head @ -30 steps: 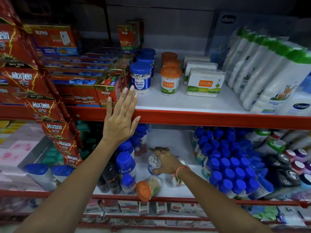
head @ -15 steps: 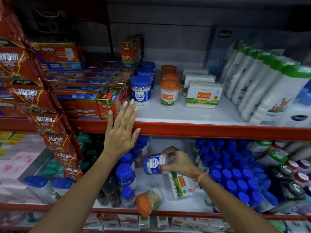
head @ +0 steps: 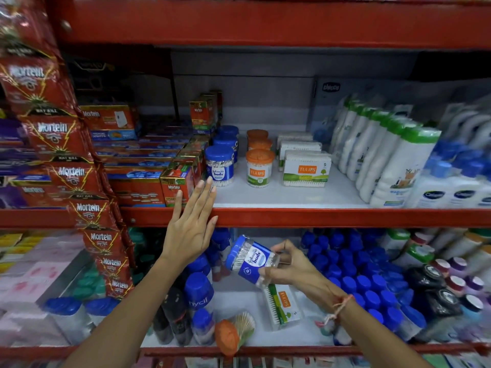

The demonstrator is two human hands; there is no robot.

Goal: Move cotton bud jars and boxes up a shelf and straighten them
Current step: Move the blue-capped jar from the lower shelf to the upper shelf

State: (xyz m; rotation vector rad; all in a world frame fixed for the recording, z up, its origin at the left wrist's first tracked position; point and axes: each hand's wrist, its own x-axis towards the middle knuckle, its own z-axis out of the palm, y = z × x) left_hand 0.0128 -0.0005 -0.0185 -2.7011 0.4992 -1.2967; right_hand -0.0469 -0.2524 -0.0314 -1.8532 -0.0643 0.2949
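Note:
My right hand (head: 291,264) grips a blue-lidded cotton bud jar (head: 248,257), tilted on its side, just under the red edge of the upper shelf (head: 318,217). My left hand (head: 192,224) rests flat and open against that edge. On the upper shelf stand a row of blue-lidded bud jars (head: 220,166), a row of orange-lidded Tulips jars (head: 259,167) and Tulips bud boxes (head: 305,172). On the lower shelf lie a Tulips box (head: 283,306) and a toppled orange-lidded jar (head: 233,333).
Red Mortein boxes (head: 148,166) fill the upper shelf's left; Mortein sachets (head: 87,211) hang beside them. White green-capped bottles (head: 393,155) crowd the right. Below, blue-capped bottles (head: 358,277) stand right of my right hand and dark bottles (head: 186,309) to the left.
My right hand has lifted the blue-lidded jar off the lower shelf, up towards the upper shelf's edge. The view has tilted upward. The left hand has stayed on the edge.

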